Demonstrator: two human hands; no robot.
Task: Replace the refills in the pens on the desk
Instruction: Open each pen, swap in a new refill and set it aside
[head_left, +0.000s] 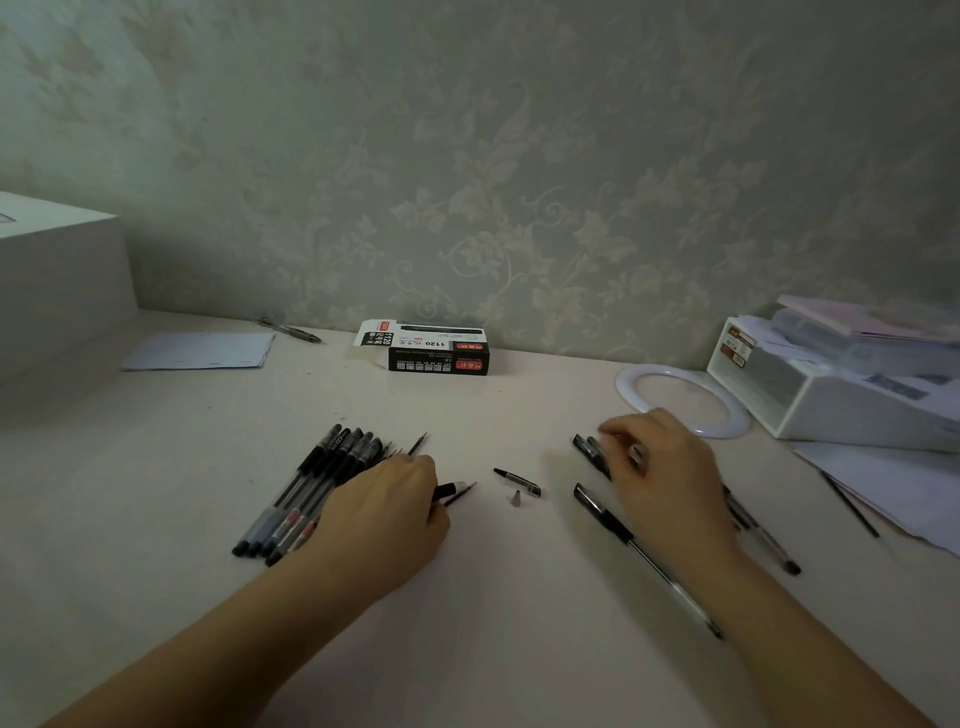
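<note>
Far left, at 9 o'clock, a white box (57, 270) stands on the table (493, 597) against the wall. Just right of it a pale sheet of paper (200, 352) lies flat, with a green pen (291, 330) beyond its far right corner.

At 10 o'clock from table centre, a bundle of black-capped pens (311, 488) lies side by side, caps pointing away from the person. A loose refill (417, 445) lies at the bundle's right edge.

The left hand (384, 525) rests over the bundle's right side, fingers curled, pinching a pen barrel with refill (457, 491) whose tip points to 2 o'clock.

At 12 o'clock, by the wall, an opened black-and-white pen box (436, 347) lies on its side.

Centre table, a detached pen cap (518, 481) lies apart from both hands; a small grey tip cone (516, 499) sits just beside it.

The right hand (665, 478) lies palm down, fingers bent over two capped pens (592, 449); whether it grips them cannot be told. One clear-barrelled pen (644, 556) lies just left of that hand, another (763, 535) just right of the wrist.

At 2 o'clock: a white ring (628, 382), a white organiser tray (831, 395) and loose papers (893, 483).
</note>
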